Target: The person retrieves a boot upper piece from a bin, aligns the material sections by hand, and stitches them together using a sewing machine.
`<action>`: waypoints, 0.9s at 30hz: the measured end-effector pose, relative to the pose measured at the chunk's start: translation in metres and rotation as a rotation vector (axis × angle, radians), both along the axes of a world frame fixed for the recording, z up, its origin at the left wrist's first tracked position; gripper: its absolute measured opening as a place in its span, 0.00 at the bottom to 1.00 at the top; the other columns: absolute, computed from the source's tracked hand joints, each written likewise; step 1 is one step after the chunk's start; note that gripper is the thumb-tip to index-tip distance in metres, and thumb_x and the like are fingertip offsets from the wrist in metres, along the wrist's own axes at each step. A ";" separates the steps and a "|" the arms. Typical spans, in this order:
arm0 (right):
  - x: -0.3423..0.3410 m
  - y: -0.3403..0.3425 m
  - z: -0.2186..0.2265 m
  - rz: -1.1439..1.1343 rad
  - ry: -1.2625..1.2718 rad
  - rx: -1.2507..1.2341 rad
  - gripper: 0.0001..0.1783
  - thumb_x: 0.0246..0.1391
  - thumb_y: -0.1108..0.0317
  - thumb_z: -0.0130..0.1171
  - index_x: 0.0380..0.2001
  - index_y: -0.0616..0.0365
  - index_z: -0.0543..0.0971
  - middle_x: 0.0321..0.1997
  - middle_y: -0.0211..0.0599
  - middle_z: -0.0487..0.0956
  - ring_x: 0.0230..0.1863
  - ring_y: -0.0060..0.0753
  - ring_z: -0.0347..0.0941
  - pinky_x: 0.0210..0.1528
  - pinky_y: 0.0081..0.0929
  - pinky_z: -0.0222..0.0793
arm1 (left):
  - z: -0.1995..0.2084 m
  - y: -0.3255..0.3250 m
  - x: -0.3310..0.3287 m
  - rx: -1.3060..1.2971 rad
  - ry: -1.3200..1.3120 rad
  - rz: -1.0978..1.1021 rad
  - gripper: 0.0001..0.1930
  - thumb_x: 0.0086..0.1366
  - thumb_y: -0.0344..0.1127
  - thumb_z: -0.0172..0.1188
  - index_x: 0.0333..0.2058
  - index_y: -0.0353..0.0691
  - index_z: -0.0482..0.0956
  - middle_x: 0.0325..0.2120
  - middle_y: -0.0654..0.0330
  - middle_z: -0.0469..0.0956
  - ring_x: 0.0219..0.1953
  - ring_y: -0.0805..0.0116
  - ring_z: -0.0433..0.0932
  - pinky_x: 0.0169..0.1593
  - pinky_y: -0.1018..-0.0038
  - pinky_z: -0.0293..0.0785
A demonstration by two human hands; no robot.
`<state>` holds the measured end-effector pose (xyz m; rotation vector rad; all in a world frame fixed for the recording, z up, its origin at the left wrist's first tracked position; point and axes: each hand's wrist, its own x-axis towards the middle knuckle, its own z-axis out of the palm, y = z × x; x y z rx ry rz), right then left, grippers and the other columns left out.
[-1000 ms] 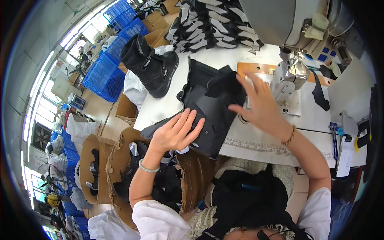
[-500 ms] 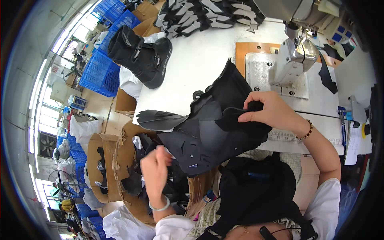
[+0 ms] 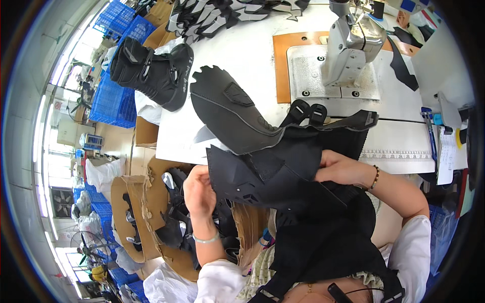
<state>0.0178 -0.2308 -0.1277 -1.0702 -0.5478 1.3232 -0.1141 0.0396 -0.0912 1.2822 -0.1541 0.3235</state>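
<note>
Room: bright workshop with long windows (image 3: pixel 45 126) far to the left of both hands; a tan tiled floor (image 3: pixel 115 139) shows between them.
Worktop: smooth white sewing table (image 3: pixel 242 55), reaching away beyond the grip.
Crates: blue plastic mesh baskets (image 3: pixel 111 103), well off beyond the left hand.
Carton: torn brown cardboard box (image 3: pixel 151 224) filled with dark pieces, just left of and below the left hand.
Machine: silvery metal sewing head (image 3: pixel 346 58) over a pale metal plate and orange-brown board (image 3: pixel 282 76), beyond the right hand.
Upper: black boot upper (image 3: pixel 268 171) of sewn panels, with a moulded grey side and strap loops, spanning from hand to hand at the table's near edge.
Pile: black-and-grey cut parts (image 3: pixel 217 20), farthest beyond the grip.
Boot: finished black ankle boot (image 3: pixel 151 76), beyond the left hand.
Right hand: the right hand (image 3: pixel 343 169) closes thumb and fingers on the upper's edge, fingertips hidden.
Left hand: the left hand (image 3: pixel 199 192) curls at the upper's left edge; whether it pinches, I cannot tell.
Since half a second ago: the upper has turned, bringing its grey side and loops into view; the left hand, then apart, has come to its edge; the right keeps hold.
</note>
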 end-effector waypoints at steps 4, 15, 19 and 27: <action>-0.019 -0.004 -0.006 -0.152 0.101 0.089 0.19 0.49 0.79 0.52 0.47 0.63 0.70 0.47 0.30 0.73 0.47 0.18 0.66 0.51 0.18 0.61 | -0.023 0.030 0.016 -0.183 0.555 -0.081 0.17 0.64 0.33 0.46 0.44 0.21 0.66 0.38 0.50 0.75 0.39 0.65 0.76 0.40 0.74 0.75; -0.043 0.005 -0.010 -0.324 -0.098 0.162 0.23 0.44 0.84 0.49 0.47 0.64 0.69 0.46 0.31 0.73 0.47 0.20 0.67 0.50 0.20 0.63 | -0.019 0.056 0.079 0.816 0.691 -0.562 0.28 0.50 0.28 0.60 0.51 0.31 0.65 0.48 0.54 0.70 0.48 0.66 0.69 0.52 0.72 0.64; -0.036 -0.003 -0.012 -0.464 0.021 0.111 0.18 0.43 0.83 0.52 0.42 0.65 0.73 0.40 0.29 0.77 0.41 0.17 0.69 0.45 0.17 0.66 | -0.029 0.035 0.066 0.839 0.664 -0.653 0.28 0.50 0.28 0.60 0.51 0.31 0.65 0.48 0.54 0.69 0.49 0.66 0.68 0.52 0.72 0.63; -0.040 -0.025 -0.036 -0.478 0.031 0.317 0.18 0.46 0.68 0.53 0.42 0.65 0.74 0.46 0.35 0.74 0.43 0.21 0.70 0.49 0.17 0.62 | -0.030 0.031 0.078 0.849 0.608 -0.701 0.29 0.50 0.28 0.60 0.52 0.31 0.63 0.49 0.54 0.68 0.50 0.65 0.67 0.53 0.72 0.62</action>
